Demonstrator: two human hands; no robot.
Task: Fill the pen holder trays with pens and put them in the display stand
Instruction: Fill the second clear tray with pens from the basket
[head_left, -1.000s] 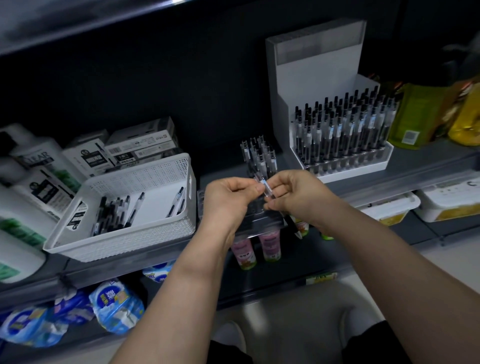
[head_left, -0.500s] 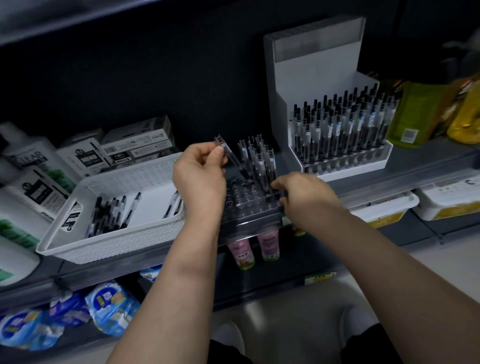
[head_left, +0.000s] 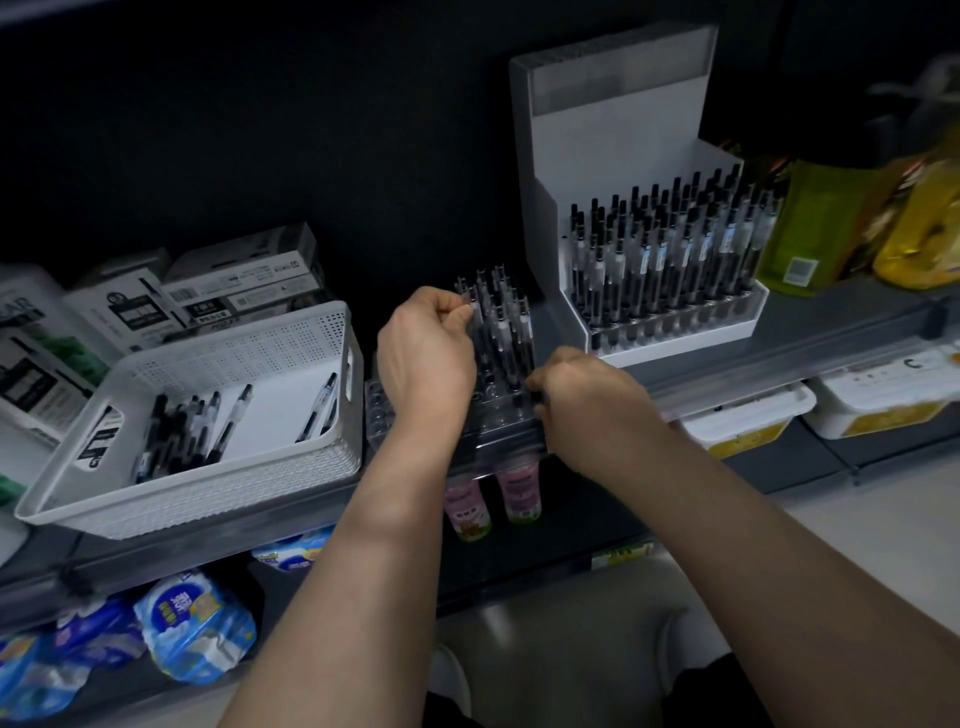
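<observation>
Hands (head_left: 423, 358) (head_left: 584, 402) on pen (head_left: 471, 313) and tray (head_left: 379, 413), grey shelf (head_left: 810, 332)

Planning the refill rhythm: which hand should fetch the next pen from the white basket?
Probably the left hand, once it frees its pen: the basket sits on its side; the right hand grips the tray.

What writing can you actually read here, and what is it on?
"AR": end of a cut-off word on the white pack, far left.
"C": lone letter on the white tub, lower right.
Too small or blurred: print on the boxes, blue packets, green bag and pens.
</observation>
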